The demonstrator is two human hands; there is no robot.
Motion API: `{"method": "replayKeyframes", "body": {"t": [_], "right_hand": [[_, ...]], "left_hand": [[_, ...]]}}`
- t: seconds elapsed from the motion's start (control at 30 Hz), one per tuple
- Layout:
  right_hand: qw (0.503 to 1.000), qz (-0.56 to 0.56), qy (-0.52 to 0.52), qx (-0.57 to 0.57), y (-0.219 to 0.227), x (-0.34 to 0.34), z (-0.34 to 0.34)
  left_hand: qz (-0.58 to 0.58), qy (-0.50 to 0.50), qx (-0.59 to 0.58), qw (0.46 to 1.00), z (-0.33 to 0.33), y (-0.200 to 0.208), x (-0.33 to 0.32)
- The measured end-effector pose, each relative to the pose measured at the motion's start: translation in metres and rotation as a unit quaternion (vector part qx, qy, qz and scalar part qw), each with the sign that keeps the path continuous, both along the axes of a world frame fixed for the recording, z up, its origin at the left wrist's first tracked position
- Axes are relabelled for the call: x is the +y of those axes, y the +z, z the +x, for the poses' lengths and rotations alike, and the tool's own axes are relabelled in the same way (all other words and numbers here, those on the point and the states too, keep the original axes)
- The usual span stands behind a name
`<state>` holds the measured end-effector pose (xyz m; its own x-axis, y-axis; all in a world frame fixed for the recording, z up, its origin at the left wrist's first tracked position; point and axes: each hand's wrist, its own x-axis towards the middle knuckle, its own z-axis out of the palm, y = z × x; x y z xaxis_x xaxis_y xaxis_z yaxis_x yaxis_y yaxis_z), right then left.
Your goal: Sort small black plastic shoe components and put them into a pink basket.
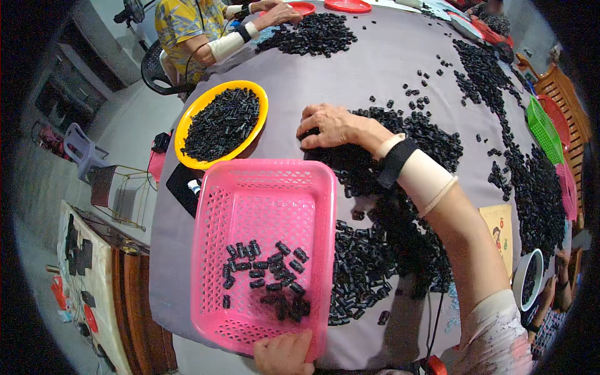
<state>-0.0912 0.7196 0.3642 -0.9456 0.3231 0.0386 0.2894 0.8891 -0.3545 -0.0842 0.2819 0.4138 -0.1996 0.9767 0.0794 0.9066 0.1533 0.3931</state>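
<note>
A pink plastic basket (pixel 203 250) with perforated walls stands at the near left of the table, holding a loose cluster of small black plastic pieces (pixel 275 265). My left hand (pixel 284 353) is closed on its near rim. Ahead and to the right, my right hand (pixel 328 127) lies at the far left edge of a wide pile of the same black pieces (pixel 359 269). Its fingers are curled down over some of them, and the fingertips are partly hidden. A cream cuff and a black band wrap that wrist.
A yellow bowl (pixel 264 106) full of small black parts sits beyond the basket. More black pieces (pixel 537 200) line the right side, near a green basket (pixel 544 128) and a white bowl (pixel 520 275). Across the table, a co-worker's hand (pixel 281 14) reaches to another pile.
</note>
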Motion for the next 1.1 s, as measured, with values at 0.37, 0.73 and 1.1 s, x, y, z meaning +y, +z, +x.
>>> {"method": "replayKeyframes", "body": {"t": [0.37, 0.73, 1.1], "right_hand": [[0.997, 0.023, 0.060, -0.038, 0.016, -0.090, 0.095], [0.983, -0.139, 0.109, -0.052, 0.069, -0.077, 0.150], [0.974, -0.041, -0.219, 0.049, 0.007, 0.013, 0.171]], "left_hand": [[0.004, 0.022, -0.002, 1.000, 0.003, 0.008, 0.007], [0.026, 0.008, 0.045, 0.999, 0.006, 0.002, 0.007], [0.020, -0.005, 0.050, 0.999, 0.006, 0.004, 0.014]]}}
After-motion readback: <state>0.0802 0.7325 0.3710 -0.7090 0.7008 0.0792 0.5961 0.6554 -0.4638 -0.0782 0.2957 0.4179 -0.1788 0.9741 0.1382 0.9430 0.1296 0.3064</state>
